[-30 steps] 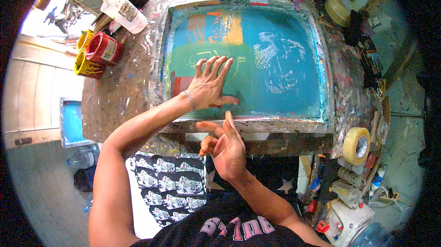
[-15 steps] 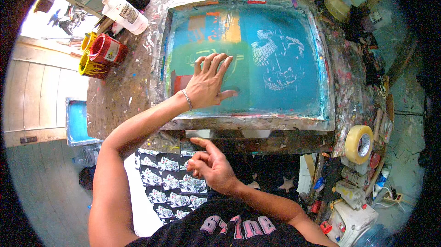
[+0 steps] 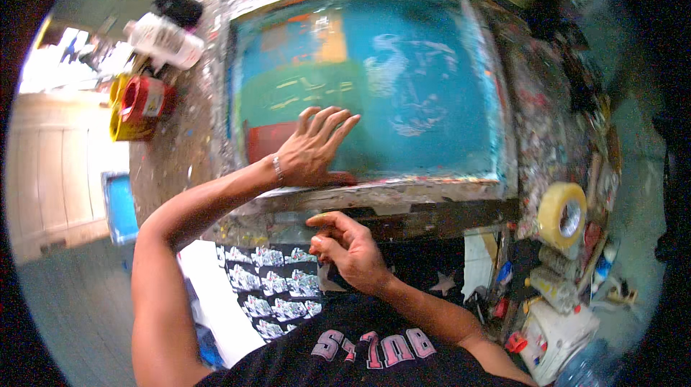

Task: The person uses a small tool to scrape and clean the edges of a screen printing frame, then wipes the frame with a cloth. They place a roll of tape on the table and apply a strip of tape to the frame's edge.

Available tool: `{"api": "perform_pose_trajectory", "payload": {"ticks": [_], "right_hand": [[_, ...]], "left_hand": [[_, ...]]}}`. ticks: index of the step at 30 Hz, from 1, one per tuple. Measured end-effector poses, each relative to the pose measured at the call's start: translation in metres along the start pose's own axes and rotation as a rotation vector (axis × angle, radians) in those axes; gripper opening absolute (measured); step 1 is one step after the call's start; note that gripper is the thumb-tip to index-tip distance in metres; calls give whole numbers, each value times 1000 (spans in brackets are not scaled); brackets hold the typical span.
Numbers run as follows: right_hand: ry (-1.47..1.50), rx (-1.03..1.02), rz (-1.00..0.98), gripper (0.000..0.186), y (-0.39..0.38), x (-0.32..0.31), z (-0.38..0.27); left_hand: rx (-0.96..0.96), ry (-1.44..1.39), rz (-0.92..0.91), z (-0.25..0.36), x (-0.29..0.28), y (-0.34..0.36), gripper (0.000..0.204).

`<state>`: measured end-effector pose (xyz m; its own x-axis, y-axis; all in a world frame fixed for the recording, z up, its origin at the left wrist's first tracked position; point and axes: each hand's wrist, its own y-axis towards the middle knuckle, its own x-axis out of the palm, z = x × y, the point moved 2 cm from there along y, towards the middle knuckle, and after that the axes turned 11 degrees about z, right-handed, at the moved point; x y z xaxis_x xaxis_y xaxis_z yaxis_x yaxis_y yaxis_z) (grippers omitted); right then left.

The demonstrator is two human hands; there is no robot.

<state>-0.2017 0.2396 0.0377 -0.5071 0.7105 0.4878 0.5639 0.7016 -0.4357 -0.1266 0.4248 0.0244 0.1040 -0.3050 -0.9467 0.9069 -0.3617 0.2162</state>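
Observation:
A screen-printing frame (image 3: 432, 149) with blue mesh lies on the worktable. Pale line patterns mark its right half; green, orange and dark red patches lie on its left. My left hand (image 3: 314, 146), a bracelet at its wrist, is over the lower left of the mesh with fingers spread and nothing in it. Whether its palm touches the mesh, I cannot tell. Close to the table's front edge, my right hand (image 3: 353, 250) is loosely curled, its index finger apart from the thumb, and no held thing shows. Below it hangs black cloth printed with repeated white pictures (image 3: 270, 283).
Red (image 3: 147, 99) and yellow paint pots (image 3: 121, 124), a white bottle (image 3: 165, 40) and a black jar (image 3: 178, 6) stand at the left. A yellowish tape roll (image 3: 563, 214) sits at the right edge, above a white jug (image 3: 558, 333). A smaller blue screen (image 3: 121, 203) is at far left.
My left hand has drawn back toward the near edge of the screen, uncovering yellow lines on the green patch. My right index finger is more bent. The whole view has shifted and blurred.

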Motion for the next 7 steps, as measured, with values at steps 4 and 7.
{"api": "perform_pose_trajectory", "payload": {"ticks": [4,7], "right_hand": [[-206,-89,3,27,-11,-15,-10],[-316,-267,-21,32,-47,-55,-36]], "left_hand": [[-30,-1,-126,7,-7,13,102],[-20,61,-104,8,-11,23,106]]}}
